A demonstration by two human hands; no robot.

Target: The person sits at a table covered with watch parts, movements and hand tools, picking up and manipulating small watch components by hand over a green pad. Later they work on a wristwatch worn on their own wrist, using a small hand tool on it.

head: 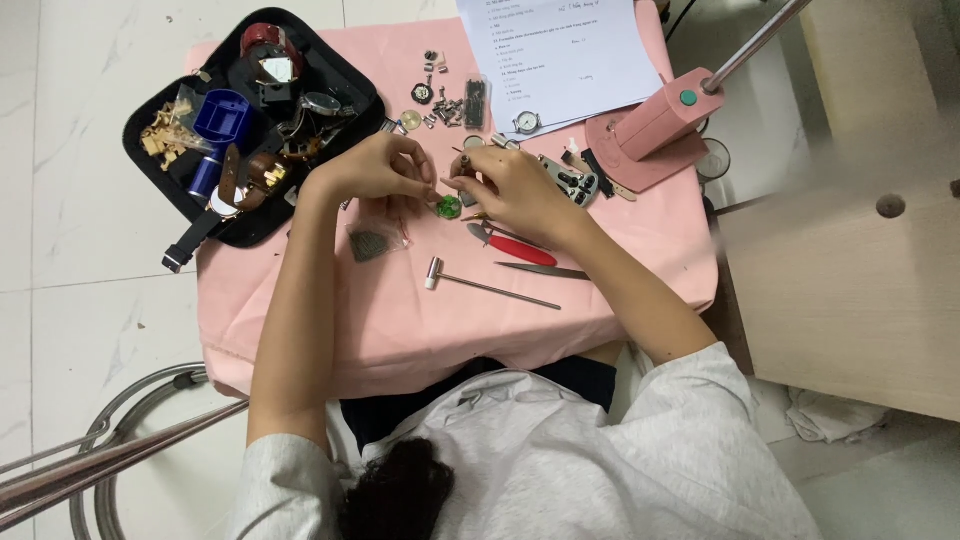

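1. Small round green watch part: on pink cloth-covered table, between both hands' fingertips.
2. Left hand: fingers pinched just beside it.
3. Right hand: closed on thin dark tool, above the part.

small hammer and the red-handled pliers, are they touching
Apart. The head view shows bare pink cloth between the small hammer and the red-handled pliers.

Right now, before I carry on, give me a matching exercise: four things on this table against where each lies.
Things:
1 small hammer
2 red-handled pliers
3 green round part
4 black tray

Places:
A between both hands
B far left of the pink cloth
C nearest the table's front edge
D just below the right hand

Pairs: 1-C, 2-D, 3-A, 4-B
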